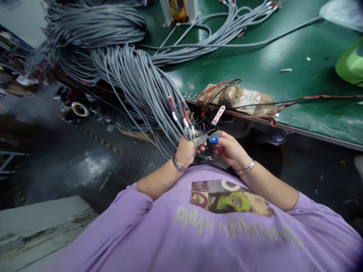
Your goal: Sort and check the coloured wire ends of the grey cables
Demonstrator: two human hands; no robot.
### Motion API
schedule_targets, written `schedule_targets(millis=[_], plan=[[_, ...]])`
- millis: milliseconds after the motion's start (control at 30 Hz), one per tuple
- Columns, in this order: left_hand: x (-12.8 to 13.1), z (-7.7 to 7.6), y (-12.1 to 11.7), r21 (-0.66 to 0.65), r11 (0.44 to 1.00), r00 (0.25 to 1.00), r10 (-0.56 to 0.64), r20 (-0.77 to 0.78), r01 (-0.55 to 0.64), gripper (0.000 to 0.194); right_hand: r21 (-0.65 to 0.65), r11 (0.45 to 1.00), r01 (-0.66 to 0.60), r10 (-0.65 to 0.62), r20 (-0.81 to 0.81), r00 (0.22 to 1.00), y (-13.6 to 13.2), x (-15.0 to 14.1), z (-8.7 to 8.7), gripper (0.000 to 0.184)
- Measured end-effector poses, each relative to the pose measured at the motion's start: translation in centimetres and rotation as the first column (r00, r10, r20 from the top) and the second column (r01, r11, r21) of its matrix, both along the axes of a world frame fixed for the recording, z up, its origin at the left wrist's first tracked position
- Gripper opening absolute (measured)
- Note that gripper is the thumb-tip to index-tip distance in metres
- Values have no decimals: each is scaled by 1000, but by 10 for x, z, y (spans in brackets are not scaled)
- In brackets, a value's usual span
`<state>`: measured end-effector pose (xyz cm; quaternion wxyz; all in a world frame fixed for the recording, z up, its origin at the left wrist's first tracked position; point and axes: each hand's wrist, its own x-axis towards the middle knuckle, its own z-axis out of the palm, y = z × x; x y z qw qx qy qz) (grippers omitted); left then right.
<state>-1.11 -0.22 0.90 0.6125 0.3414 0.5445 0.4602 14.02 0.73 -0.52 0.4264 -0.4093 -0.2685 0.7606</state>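
My left hand (187,149) is closed round the end of a grey cable, with finger coverings on its thumb side. Thin coloured wires (204,129) fan out from the cable end between my hands. My right hand (229,149), also with wrapped fingertips, one of them blue, pinches at these wires close to the left thumb. Just past my left hand rise several stripped cable ends (185,122) with white sleeves and red wires. They belong to a thick bundle of grey cables (141,79) hanging over the table edge. Exactly which strand my right fingers grip is hidden.
A green table (272,68) lies ahead. At its edge sit a brown board (249,100) with a roundish lump, a pinkish-white tag (218,115) and red and black wires. More grey cables (221,41) lie behind; a green container (351,64) stands at right.
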Motion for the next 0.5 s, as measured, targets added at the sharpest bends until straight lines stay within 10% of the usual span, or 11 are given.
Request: schedule_targets(millis=[500], plan=[[-1, 0, 1, 61, 992, 993, -104, -52, 107, 21, 195, 981, 16, -47, 152, 987, 9, -2, -9, 45]])
